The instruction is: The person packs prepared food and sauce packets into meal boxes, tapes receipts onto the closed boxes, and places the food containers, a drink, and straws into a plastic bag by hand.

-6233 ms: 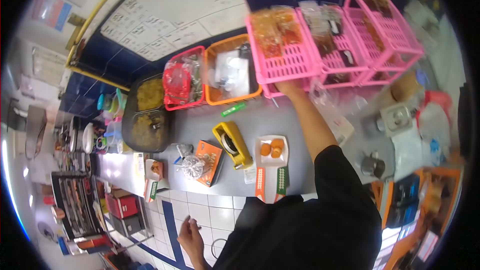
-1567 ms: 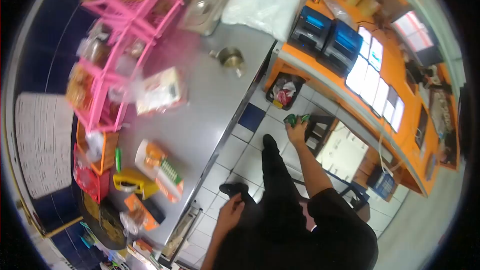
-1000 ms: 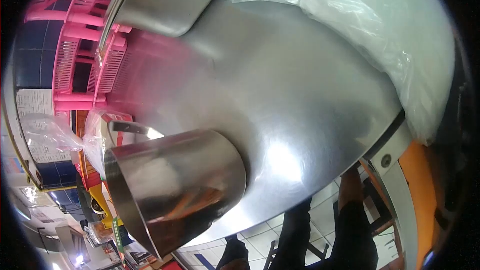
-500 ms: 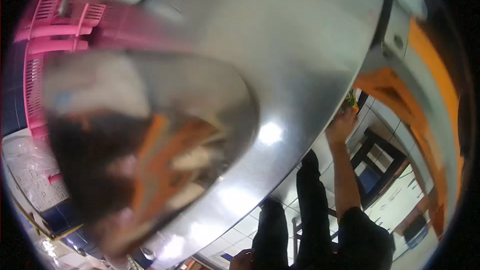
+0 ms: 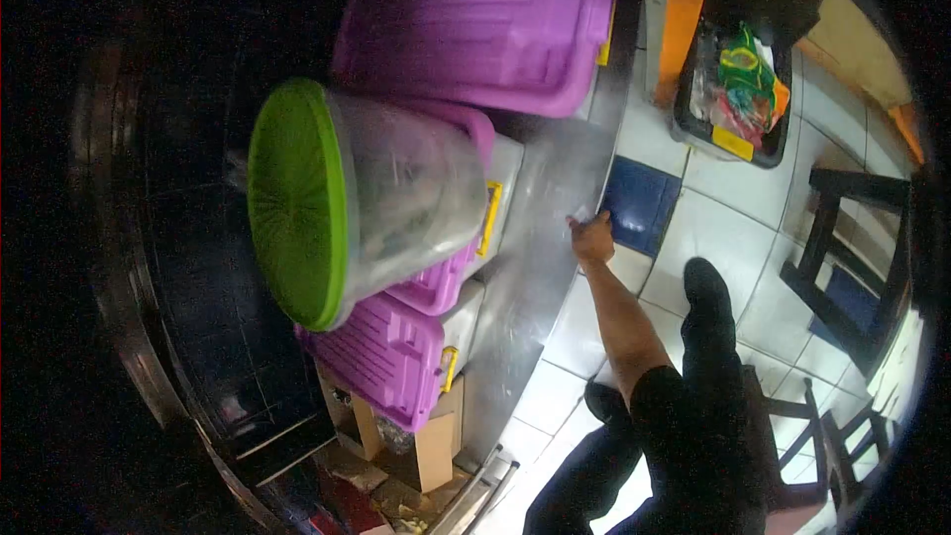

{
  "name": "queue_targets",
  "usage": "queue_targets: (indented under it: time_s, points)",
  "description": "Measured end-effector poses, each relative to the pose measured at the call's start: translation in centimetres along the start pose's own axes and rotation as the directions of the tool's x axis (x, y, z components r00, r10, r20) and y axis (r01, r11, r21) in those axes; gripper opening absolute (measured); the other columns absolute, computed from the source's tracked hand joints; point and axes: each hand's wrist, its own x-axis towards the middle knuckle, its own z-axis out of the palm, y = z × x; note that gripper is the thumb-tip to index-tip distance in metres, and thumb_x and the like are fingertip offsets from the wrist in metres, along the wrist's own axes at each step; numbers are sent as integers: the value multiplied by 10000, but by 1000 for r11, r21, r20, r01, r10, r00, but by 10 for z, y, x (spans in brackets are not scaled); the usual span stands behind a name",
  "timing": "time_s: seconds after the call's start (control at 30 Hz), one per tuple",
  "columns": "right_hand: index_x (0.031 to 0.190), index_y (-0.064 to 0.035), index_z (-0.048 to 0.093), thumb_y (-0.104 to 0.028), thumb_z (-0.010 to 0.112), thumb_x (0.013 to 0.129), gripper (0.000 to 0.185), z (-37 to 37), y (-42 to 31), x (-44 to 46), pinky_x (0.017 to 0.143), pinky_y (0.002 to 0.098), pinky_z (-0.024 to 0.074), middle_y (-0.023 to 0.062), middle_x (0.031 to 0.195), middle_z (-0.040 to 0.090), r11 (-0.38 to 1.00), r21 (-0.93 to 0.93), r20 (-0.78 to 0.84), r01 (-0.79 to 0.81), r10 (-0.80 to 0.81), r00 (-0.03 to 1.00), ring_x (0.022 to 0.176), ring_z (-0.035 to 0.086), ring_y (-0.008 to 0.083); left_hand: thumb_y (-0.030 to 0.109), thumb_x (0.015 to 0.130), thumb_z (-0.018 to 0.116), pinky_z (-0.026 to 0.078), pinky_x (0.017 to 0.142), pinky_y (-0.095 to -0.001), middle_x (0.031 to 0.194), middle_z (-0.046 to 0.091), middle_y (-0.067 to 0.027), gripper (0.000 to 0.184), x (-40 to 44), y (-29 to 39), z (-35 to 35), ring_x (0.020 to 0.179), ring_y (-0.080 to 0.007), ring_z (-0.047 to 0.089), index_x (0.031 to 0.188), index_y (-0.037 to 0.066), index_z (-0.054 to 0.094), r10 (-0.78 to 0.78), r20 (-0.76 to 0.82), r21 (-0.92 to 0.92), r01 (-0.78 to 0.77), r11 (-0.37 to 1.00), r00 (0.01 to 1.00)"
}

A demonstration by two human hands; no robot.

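The fingers of the right hand (image 5: 592, 238) are bent, but how near their tips are to each other, the picture does not show. A pale smudge is by the tips, too blurry to name, so whether the hand holds a thing is hard to tell. The hand is by the edge of the metal shelf (image 5: 550, 188), the big thing nearest to it, and seems to be over the edge, not flat on it. Touch or no touch, that cannot be told. The left hand is out of sight.

The blue tile (image 5: 639, 203) shows just past the fingers. On the shelf is a clear tub (image 5: 411, 178) with a green lid (image 5: 297, 203). It is on a box with a purple lid (image 5: 431, 287), maybe because that saves room. The green lid is on, which likely keeps out dirt. Next to it, on each side, is one more box, with its own purple lid on. Yellow clips (image 5: 490, 218) are on the boxes, likely to hold the lids down. A brown box (image 5: 436, 451) is near the low end of the row.

Out on the floor is a black bin (image 5: 696, 132) with a green wrap (image 5: 748, 69) in it. It is near the shelf, maybe so trash is easy to drop in. The person's feet (image 5: 705, 282) are on the tiles, near a dark stool (image 5: 814, 287).
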Motion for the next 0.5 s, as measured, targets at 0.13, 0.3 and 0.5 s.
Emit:
queue_targets:
  time_s: [0.13, 0.3, 0.5]
  points:
    - [1067, -15, 616, -419, 704, 882, 453, -12, 51, 24, 762, 516, 538, 233, 946, 695, 987, -39, -56, 154, -156, 986, 882, 694, 395, 52, 980, 455, 401, 599, -235, 1021, 540, -16, 339, -4, -3, -9, 721, -90, 484, 1286, 33, 600, 27, 29, 18, -28, 999, 999]
    - [994, -57, 692, -210, 580, 1000, 189, -174, 9, -8, 607, 361, 510, 106, 731, 672, 647, 436, -483, 626, -418, 769, 639, 644, 205, 17, 964, 463, 467, 674, -244, 1182, 591, -65, 370, -44, 8, -24, 828, -116, 561, 1315, 9, 578, 91, 75, 51, -95, 994, 993]
    - [1203, -60, 576, -204, 540, 1039, 222, -384, -93, 38, 580, 316, 496, 35, 737, 631, 789, 379, -346, 484, -364, 865, 638, 606, 202, 181, 1002, 535, 485, 780, -294, 1198, 653, -94, 345, -114, 40, -31, 977, -155, 587, 1288, 4, 616, 201, 50, 19, -202, 979, 978]
